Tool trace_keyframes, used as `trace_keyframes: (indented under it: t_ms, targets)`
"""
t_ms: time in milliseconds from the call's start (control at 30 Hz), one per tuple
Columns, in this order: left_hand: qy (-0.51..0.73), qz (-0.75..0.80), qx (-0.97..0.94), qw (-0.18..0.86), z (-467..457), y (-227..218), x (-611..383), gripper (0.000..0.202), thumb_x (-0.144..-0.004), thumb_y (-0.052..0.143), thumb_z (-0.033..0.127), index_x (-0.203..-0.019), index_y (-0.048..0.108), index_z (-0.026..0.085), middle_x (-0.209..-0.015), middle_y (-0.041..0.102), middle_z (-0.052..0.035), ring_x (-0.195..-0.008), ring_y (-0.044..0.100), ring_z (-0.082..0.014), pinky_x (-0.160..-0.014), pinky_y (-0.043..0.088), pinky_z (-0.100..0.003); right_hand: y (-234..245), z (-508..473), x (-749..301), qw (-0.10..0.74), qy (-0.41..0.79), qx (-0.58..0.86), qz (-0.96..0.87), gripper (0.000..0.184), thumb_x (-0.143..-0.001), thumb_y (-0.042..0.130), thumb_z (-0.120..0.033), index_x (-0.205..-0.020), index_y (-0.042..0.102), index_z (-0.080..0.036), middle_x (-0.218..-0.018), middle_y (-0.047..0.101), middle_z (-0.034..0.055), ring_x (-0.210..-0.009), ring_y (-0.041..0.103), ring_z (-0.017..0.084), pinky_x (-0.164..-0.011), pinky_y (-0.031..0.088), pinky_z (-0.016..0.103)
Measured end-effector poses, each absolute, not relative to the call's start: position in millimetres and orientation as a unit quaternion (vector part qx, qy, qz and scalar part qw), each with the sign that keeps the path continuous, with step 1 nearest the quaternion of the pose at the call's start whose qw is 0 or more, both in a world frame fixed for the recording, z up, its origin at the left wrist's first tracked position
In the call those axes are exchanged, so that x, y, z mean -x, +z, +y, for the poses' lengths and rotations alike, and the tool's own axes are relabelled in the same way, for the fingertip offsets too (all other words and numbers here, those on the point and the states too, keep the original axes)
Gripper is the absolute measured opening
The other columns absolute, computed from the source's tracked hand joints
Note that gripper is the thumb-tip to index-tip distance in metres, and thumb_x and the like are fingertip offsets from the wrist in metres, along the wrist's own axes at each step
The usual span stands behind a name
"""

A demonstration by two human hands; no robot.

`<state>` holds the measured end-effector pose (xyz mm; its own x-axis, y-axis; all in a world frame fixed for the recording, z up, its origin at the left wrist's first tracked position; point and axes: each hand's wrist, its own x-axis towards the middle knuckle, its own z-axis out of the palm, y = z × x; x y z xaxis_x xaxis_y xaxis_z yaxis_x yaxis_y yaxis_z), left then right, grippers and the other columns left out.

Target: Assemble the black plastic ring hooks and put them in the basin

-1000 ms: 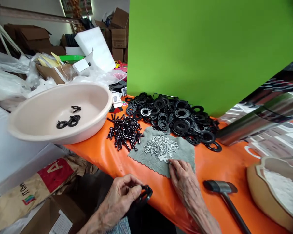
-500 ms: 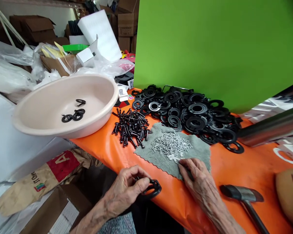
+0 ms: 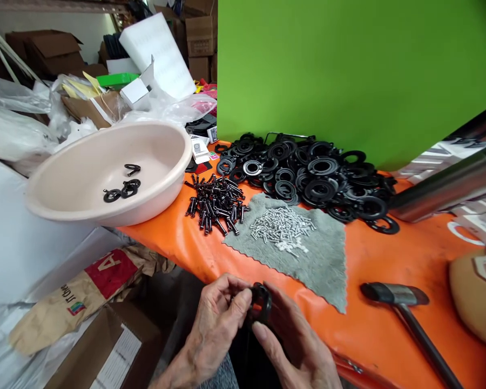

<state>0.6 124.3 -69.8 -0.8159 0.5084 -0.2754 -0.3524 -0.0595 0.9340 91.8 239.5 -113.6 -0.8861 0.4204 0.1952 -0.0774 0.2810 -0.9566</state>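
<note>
Fingers (image 3: 238,300) of the left hand (image 3: 216,319) are pinched on a small black plastic ring (image 3: 261,305), thumb on its near face. The right hand (image 3: 294,346) closes on it from the other side, thumb against its lower edge. The piece is held in the air just off the near edge of the bench, between the two hands. Whether the right fingers also carry something smaller cannot be told.

Behind everything stands a flat green panel (image 3: 348,70). The orange-covered bench (image 3: 389,254) runs below it. At its left end a wide pale pink plastic basin (image 3: 85,162) overhangs the edge and holds only three black finished-looking pieces (image 3: 121,190). A big heap of loose black rings (image 3: 308,173) lies at the foot of the panel, so by this showing very little is done and nearly all is left. A grey scalloped cloth (image 3: 319,259) is spread in front of the heap. A metal-headed hammer (image 3: 392,294) lies untouched to its right. A pile of short black pins (image 3: 216,208) lies left of the cloth, and a smaller pile of tiny silver pins (image 3: 281,227) on it.

The held ring is glossy and dark with a raised rim, turned nearly edge-on. Its middle is hidden by the fingers.
</note>
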Motion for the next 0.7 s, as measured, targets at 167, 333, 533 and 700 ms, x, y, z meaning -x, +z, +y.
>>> trace_keyframes:
  t_ms: [167, 333, 533, 700]
  targets:
    - [0.707, 0.63, -0.086, 0.311, 111, -76, -13, 0.043, -0.081, 0.068, 0.054, -0.091, 0.063, 0.012, -0.065, 0.051, 0.0027, -0.056, 0.041, -0.0063, -0.057, 0.037, -0.02, -119, 228, -99, 0.186, 0.688, 0.125, -0.69, 0.044, -0.085, 0.07, -0.032, -0.128, 0.059, -0.031, -0.122, 0.068, 0.0029, -0.105, 0.068, 0.021, -0.084, 0.06, 0.028]
    - [0.707, 0.638, -0.055, 0.299, 104, -78, -26, 0.046, -0.078, 0.071, 0.056, -0.088, 0.06, 0.012, -0.068, 0.053, 0.002, -0.054, 0.043, -0.0056, -0.054, 0.037, -0.02, -124, 225, -117, 0.142, 0.683, 0.133, -0.703, 0.047, -0.087, 0.068, -0.032, -0.133, 0.056, -0.034, -0.129, 0.064, 0.0018, -0.114, 0.063, 0.021, -0.091, 0.056, 0.029]
    - [0.699, 0.64, -0.066, 0.312, 95, -83, -39, 0.047, -0.079, 0.069, 0.057, -0.088, 0.061, 0.012, -0.059, 0.048, 0.0042, -0.053, 0.041, -0.0064, -0.053, 0.035, -0.02, -126, 221, -131, 0.139, 0.646, 0.117, -0.742, 0.049, -0.089, 0.065, -0.034, -0.136, 0.054, -0.033, -0.132, 0.061, 0.0037, -0.116, 0.061, 0.025, -0.091, 0.056, 0.033]
    - [0.7, 0.626, -0.102, 0.328, 83, -90, -43, 0.035, -0.084, 0.068, 0.047, -0.086, 0.064, 0.012, -0.071, 0.055, -0.0001, -0.059, 0.042, -0.0067, -0.055, 0.035, -0.02, -128, 223, -142, 0.139, 0.642, 0.084, -0.749, 0.056, -0.086, 0.068, -0.026, -0.136, 0.051, -0.042, -0.133, 0.06, -0.0018, -0.115, 0.062, 0.023, -0.093, 0.055, 0.032]
